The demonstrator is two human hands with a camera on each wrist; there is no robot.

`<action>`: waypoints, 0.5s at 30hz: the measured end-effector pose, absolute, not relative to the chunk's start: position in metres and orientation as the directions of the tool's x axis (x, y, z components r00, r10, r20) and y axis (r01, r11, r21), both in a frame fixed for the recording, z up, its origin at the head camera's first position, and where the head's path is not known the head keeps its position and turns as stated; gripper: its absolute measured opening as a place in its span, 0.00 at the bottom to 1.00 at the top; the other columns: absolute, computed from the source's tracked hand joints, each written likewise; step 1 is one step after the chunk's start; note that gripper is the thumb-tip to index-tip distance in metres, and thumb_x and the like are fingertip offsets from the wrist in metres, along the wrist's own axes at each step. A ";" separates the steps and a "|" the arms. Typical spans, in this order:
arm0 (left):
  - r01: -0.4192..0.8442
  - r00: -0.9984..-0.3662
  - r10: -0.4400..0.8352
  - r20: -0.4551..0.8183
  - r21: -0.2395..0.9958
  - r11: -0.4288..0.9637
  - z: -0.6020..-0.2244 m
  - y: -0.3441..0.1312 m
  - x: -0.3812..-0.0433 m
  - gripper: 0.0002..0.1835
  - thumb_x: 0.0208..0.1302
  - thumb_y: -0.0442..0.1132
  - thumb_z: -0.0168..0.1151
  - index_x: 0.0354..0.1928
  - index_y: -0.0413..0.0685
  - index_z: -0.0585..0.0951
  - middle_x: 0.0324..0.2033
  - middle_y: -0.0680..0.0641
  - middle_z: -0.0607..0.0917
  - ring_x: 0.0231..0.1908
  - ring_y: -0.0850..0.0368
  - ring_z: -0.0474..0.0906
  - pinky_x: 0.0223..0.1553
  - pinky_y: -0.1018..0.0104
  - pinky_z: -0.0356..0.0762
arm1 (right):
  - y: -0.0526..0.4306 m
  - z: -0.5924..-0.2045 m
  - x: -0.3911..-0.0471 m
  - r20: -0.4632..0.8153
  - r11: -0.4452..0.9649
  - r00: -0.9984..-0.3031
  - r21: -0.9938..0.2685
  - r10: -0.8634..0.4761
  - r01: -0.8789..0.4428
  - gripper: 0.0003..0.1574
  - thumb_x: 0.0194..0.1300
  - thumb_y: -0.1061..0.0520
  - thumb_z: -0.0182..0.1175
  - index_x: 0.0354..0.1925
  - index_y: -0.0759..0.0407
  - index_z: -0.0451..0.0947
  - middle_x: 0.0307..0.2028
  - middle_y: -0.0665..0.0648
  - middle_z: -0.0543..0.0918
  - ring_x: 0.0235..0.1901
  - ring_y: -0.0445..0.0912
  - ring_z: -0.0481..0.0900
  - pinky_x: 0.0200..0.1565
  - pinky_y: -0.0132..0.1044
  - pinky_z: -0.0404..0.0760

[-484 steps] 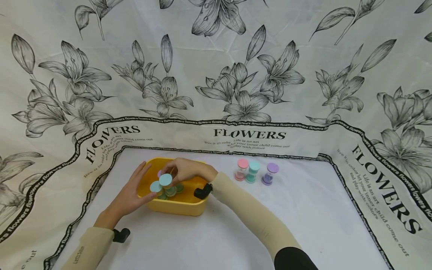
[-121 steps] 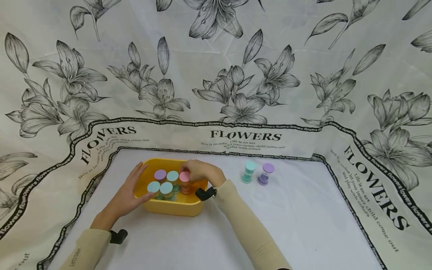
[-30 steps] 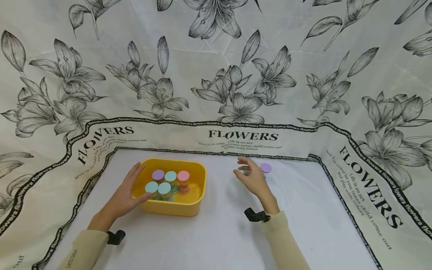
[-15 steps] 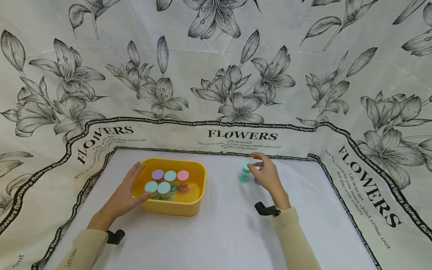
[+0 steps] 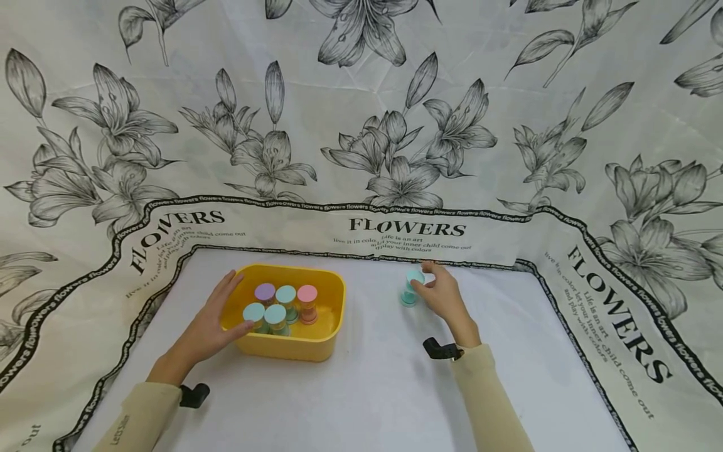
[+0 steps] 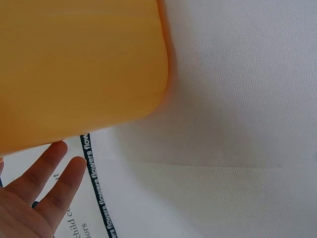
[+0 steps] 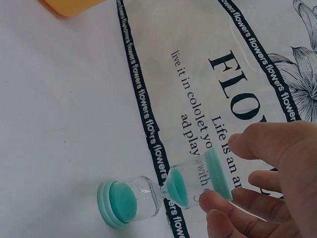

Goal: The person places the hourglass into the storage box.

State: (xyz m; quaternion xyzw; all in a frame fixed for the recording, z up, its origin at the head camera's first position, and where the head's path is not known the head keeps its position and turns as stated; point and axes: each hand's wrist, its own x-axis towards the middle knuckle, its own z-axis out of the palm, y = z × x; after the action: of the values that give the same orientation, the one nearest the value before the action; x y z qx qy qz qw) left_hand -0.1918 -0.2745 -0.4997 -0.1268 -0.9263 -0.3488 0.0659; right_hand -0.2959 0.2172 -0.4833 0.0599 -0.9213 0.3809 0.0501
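My right hand (image 5: 446, 294) is at a teal sand timer (image 5: 408, 299) that stands on the white table. In the right wrist view, its fingers and thumb are spread around the teal cap (image 7: 218, 173), with a gap showing beside the upper digit. My left hand (image 5: 206, 326) spans the left end of a yellow tub (image 5: 299, 349), fingers straight along its side and thumb over the near rim. Inside the tub stand several sand timers, among them a purple-capped one (image 5: 264, 292), a pink one (image 5: 307, 304) and a pale teal one (image 5: 275, 317).
The white tabletop (image 5: 361, 402) extends in front of the tub and to the right. A flower-printed cloth (image 5: 361, 150) rises behind, its black-edged border running around the table's back and sides.
Earlier my right hand placed a teal timer, then the pink one, in the tub. It has since gone right to the teal timer, and now hides the purple one there. My left hand stays put.
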 end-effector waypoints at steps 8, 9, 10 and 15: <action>0.276 -0.961 0.190 0.202 0.630 0.726 -0.499 -0.275 -0.192 0.53 0.63 0.54 0.70 0.83 0.57 0.50 0.83 0.42 0.47 0.79 0.30 0.48 0.68 0.20 0.55 | 0.211 -0.491 -0.299 0.121 0.692 -0.989 -0.706 -0.090 -0.150 0.39 0.68 0.53 0.66 0.69 0.70 0.69 0.65 0.72 0.77 0.45 0.58 0.88 0.43 0.47 0.89; 0.276 -0.961 0.189 0.203 0.631 0.725 -0.499 -0.275 -0.192 0.53 0.63 0.55 0.70 0.83 0.57 0.51 0.83 0.42 0.47 0.79 0.30 0.48 0.68 0.20 0.54 | 0.211 -0.492 -0.300 0.112 0.691 -0.990 -0.709 -0.091 -0.144 0.39 0.68 0.53 0.65 0.70 0.71 0.68 0.65 0.73 0.76 0.45 0.58 0.88 0.42 0.46 0.88; 0.276 -0.961 0.189 0.204 0.633 0.723 -0.499 -0.275 -0.192 0.53 0.63 0.55 0.70 0.83 0.57 0.51 0.83 0.42 0.47 0.79 0.30 0.48 0.68 0.20 0.54 | 0.211 -0.492 -0.300 0.103 0.689 -0.991 -0.712 -0.088 -0.136 0.40 0.68 0.53 0.65 0.70 0.71 0.67 0.66 0.73 0.75 0.43 0.57 0.88 0.41 0.44 0.88; 0.278 -0.960 0.194 0.201 0.642 0.715 -0.499 -0.275 -0.192 0.53 0.63 0.55 0.69 0.83 0.58 0.50 0.83 0.42 0.47 0.79 0.30 0.48 0.68 0.20 0.54 | 0.208 -0.497 -0.301 0.085 0.687 -0.994 -0.718 -0.071 -0.110 0.41 0.67 0.54 0.66 0.71 0.72 0.66 0.65 0.74 0.76 0.37 0.52 0.87 0.37 0.38 0.84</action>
State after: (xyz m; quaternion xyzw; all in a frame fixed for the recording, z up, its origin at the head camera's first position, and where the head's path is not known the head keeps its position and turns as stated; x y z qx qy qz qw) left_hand -0.1916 -0.2746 -0.4986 -0.1277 -0.9240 -0.3555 0.0595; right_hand -0.3010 0.2084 -0.4966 0.0493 -0.9182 0.3922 0.0254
